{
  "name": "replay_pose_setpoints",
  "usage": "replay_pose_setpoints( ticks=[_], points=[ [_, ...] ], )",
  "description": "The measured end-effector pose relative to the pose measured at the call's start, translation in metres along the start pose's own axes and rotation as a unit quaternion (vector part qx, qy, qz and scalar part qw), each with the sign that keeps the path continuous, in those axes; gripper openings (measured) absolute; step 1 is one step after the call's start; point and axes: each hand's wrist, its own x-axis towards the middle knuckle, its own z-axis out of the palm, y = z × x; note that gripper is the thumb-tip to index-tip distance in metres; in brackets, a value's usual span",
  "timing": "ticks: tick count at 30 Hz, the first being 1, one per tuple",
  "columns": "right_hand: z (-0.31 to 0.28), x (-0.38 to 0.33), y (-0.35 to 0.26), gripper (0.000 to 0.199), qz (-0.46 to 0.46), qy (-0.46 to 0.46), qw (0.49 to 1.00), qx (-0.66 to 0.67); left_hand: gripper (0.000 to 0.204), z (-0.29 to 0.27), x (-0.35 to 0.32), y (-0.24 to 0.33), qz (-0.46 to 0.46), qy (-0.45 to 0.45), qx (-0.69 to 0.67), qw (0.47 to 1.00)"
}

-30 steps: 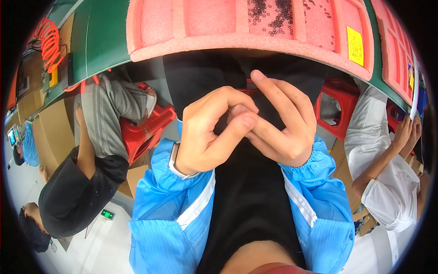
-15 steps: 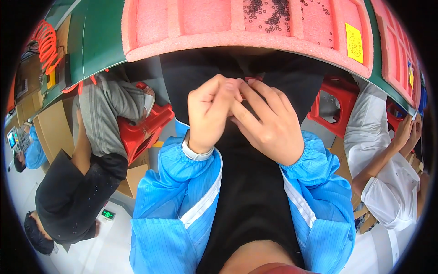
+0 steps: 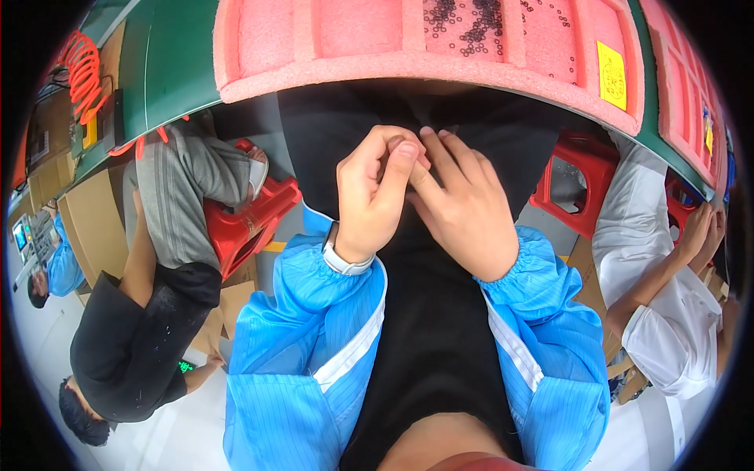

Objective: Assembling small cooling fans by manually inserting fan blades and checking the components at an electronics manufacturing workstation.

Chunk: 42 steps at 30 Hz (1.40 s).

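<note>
My left hand (image 3: 372, 192) is closed, its thumb pressed against curled fingers; what they hold, if anything, is too small or hidden to make out. Right beside it, my right hand (image 3: 465, 206) reaches in with bent fingers, its index finger against the left fingertips and its thumb mostly hidden. Both hands meet above my lap, just short of a pink foam tray (image 3: 353, 71). Small black rings (image 3: 481, 30) lie scattered in two of the tray's compartments.
The tray rests on a green table (image 3: 182, 59) and bears a yellow label (image 3: 611, 74). Another pink tray (image 3: 682, 98) stands at the right. People sit on both sides, near red stools (image 3: 580, 177). A coiled orange hose (image 3: 82, 74) hangs at far left.
My left hand has shifted slightly right and turned, its thumb now laid over the curled fingers. The right fingertips have moved a little. At left, the person in black has moved an arm.
</note>
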Motion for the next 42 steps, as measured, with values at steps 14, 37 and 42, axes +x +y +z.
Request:
replay_pose_setpoints(
  ticks=[14,37,42],
  points=[
    [0.006,-0.001,-0.005,0.064,-0.002,-0.027,1.000,0.015,0.046,-0.016,0.011,0.009,-0.082,-0.040,-0.114,0.989],
    [0.005,-0.001,0.002,0.072,-0.019,-0.020,0.999,0.022,0.066,-0.027,0.007,0.006,-0.081,-0.081,-0.151,0.982],
    [0.002,0.000,0.004,0.069,-0.011,-0.002,0.999,0.034,0.063,-0.025,0.004,0.015,-0.062,-0.110,-0.125,0.984]
  ],
)
